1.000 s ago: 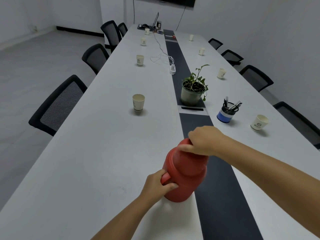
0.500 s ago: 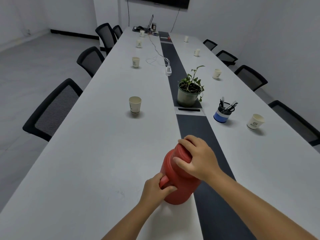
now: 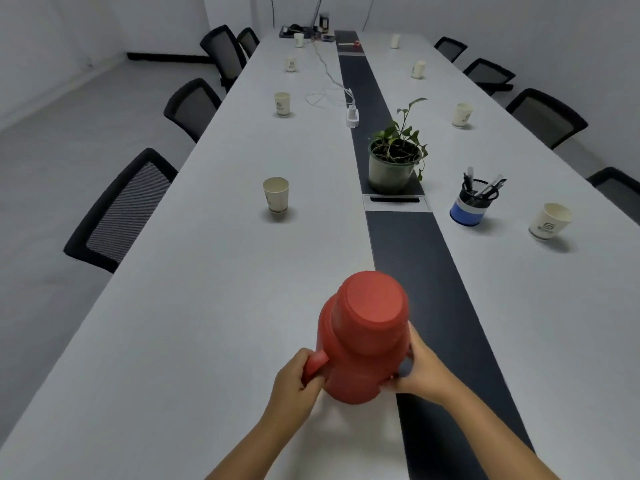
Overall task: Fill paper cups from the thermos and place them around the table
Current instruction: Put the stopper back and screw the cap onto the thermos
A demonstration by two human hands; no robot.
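Red thermos stands capped on the white counter. The left hand has its fingers curled round the handle; the right hand grips the thermos's side. Paper cups line both edges.

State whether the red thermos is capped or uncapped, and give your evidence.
Capped. The red thermos shows a flat, closed red lid on top, no opening visible. The left hand grips its handle; the right hand holds its side.
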